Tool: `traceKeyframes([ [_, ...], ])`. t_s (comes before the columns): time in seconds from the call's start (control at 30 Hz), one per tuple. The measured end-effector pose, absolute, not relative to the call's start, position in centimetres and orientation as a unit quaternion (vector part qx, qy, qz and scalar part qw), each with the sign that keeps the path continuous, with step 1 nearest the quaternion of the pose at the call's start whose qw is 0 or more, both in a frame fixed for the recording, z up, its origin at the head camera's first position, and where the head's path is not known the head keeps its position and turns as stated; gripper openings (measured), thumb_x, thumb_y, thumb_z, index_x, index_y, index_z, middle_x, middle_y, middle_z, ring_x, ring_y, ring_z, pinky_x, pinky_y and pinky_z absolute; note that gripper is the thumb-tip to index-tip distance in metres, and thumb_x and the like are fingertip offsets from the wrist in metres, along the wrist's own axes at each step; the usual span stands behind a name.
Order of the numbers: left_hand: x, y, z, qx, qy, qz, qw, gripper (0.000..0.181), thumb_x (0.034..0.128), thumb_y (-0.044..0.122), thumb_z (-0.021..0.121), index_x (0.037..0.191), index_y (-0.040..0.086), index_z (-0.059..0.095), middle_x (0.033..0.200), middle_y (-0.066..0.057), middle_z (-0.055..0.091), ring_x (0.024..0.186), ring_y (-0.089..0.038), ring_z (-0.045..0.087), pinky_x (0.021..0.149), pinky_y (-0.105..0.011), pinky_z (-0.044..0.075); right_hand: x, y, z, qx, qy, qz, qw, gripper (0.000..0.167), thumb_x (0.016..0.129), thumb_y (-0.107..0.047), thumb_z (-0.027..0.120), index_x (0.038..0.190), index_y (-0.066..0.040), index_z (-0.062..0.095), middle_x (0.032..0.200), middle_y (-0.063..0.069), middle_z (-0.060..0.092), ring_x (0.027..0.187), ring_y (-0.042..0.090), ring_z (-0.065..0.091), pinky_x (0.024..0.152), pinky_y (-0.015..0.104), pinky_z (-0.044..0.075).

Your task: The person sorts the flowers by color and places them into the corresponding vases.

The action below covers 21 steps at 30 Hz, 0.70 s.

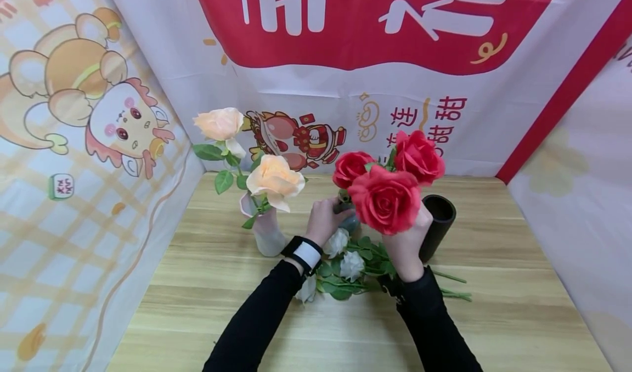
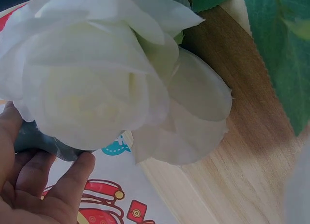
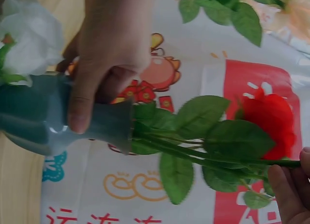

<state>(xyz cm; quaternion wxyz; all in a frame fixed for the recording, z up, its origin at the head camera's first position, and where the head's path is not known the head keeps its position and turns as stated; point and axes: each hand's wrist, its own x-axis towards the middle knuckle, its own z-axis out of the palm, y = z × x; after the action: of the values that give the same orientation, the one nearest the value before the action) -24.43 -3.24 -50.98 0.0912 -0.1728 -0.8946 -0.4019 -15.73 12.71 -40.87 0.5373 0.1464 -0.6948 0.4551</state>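
Note:
My left hand grips the narrow neck of a teal vase, thumb on one side in the right wrist view. Green stems run into the vase's mouth. They belong to red roses, whose blooms stand above the vase and partly hide it in the head view. My right hand is behind the blooms; its fingertips pinch a rose stem near the flower. White roses with leafy stems lie on the table below the hands. One white rose largely covers the left wrist view.
To the left, a pale pink and white vase holds peach roses. A black cylindrical vase stands just right of my right hand. Printed cloth hangs behind the wooden table.

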Motion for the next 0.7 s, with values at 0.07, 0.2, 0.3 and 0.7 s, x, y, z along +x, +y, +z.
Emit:
traceKeyframes([
  [0.07,-24.4,-3.2,-50.9,-0.173,-0.893,-0.406,0.087,0.020,0.0868,0.034,0.077,0.092,0.015,0.077,0.084,0.002,0.074,0.081,-0.013,0.068,0.074,-0.029,0.053,-16.2,12.5,-40.8,0.153,-0.702,0.449,0.531,0.011,0.087,-0.007,0.067,0.081,0.002,0.064,0.070,0.012,0.060,0.060,0.025,0.053,0.061,0.031,0.037],
  [0.2,-24.5,-3.3,-51.0,-0.178,-0.885,-0.421,0.091,0.021,0.0862,0.034,0.077,0.093,0.014,0.077,0.087,0.001,0.074,0.083,-0.012,0.069,0.075,-0.027,0.054,-16.7,11.7,-40.4,0.166,-0.702,0.464,0.513,0.015,0.087,0.008,0.068,0.074,0.001,0.065,0.068,0.014,0.058,0.055,0.023,0.049,0.058,0.028,0.036],
  [0.3,-24.5,-3.4,-51.1,-0.178,-0.879,-0.432,0.097,0.020,0.0846,0.032,0.079,0.093,0.014,0.077,0.087,0.001,0.074,0.082,-0.011,0.069,0.074,-0.027,0.054,-17.0,11.3,-40.5,0.170,-0.701,0.485,0.494,0.008,0.084,0.014,0.070,0.084,0.006,0.072,0.080,0.021,0.066,0.064,0.029,0.060,0.065,0.023,0.047],
  [0.7,-24.6,-3.3,-51.0,-0.182,-0.912,-0.350,0.115,0.022,0.0859,0.009,0.072,0.066,0.008,0.063,0.061,-0.002,0.062,0.063,-0.019,0.063,0.060,-0.031,0.048,-19.4,11.3,-44.2,0.194,-0.712,0.519,0.431,0.010,0.091,0.000,0.063,0.082,0.002,0.068,0.073,0.013,0.059,0.066,0.024,0.052,0.068,0.028,0.039],
])
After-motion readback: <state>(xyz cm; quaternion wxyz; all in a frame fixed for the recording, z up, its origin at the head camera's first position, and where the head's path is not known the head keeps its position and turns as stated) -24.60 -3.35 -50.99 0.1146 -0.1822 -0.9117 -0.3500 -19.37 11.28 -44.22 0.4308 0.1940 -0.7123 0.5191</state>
